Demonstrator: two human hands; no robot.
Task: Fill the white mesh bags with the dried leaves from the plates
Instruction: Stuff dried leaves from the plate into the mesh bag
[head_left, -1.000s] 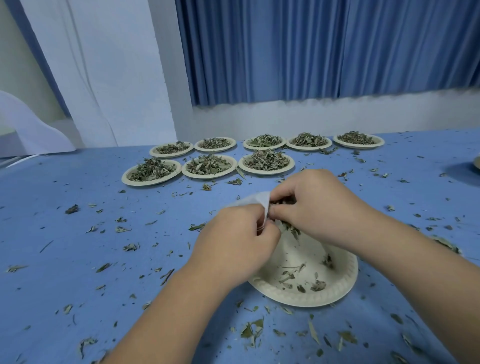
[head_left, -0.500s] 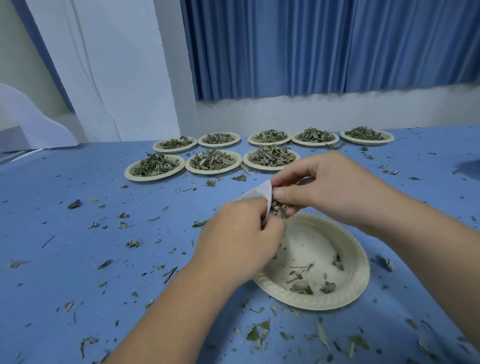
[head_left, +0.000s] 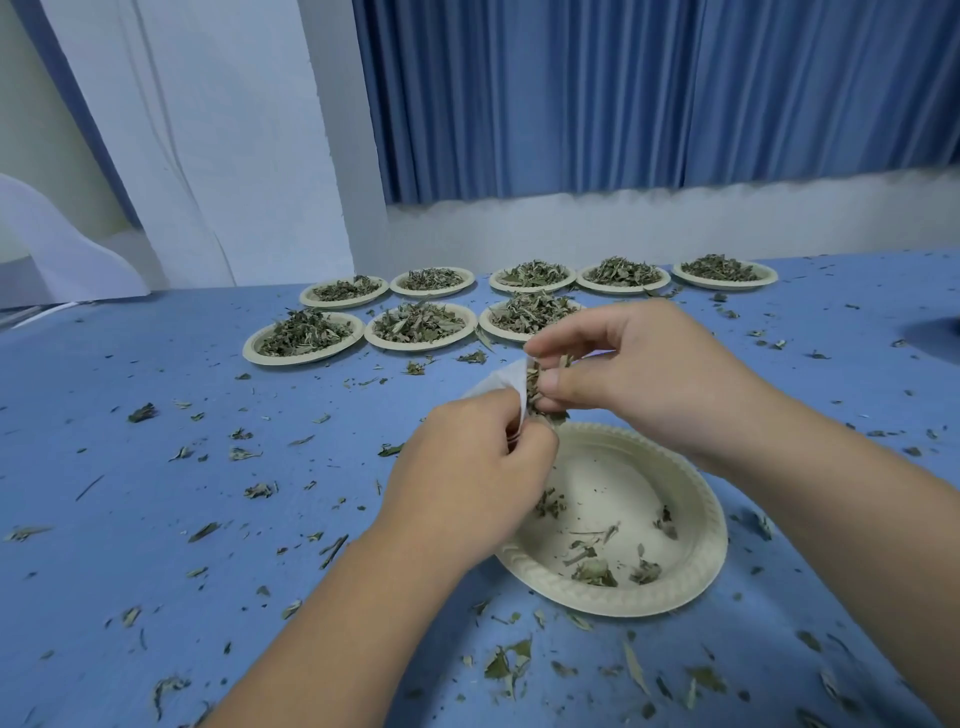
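1. The left hand (head_left: 467, 467) pinches the white mesh bag (head_left: 501, 382) by its edge, fingers curled tight on the fabric, mouth turned to the right.
2. The bag rises above that fist, over the far rim of the near plate (head_left: 711, 540). How full it is I cannot tell, as the hand hides most of it.
3. A clump of dried leaves (head_left: 535, 379) sits at the mouth, touching the bag's edge.
4. The right hand (head_left: 639, 374) clamps that clump between thumb and fingertips.
5. Below, the near plate holds only a few scraps.
6. To do it well, keep the mouth spread and above the plate, and push the leaves past the lip before letting go. The table (head_left: 130, 545) is littered with bits.
7. Eight full plates (head_left: 249, 349) wait along the back.
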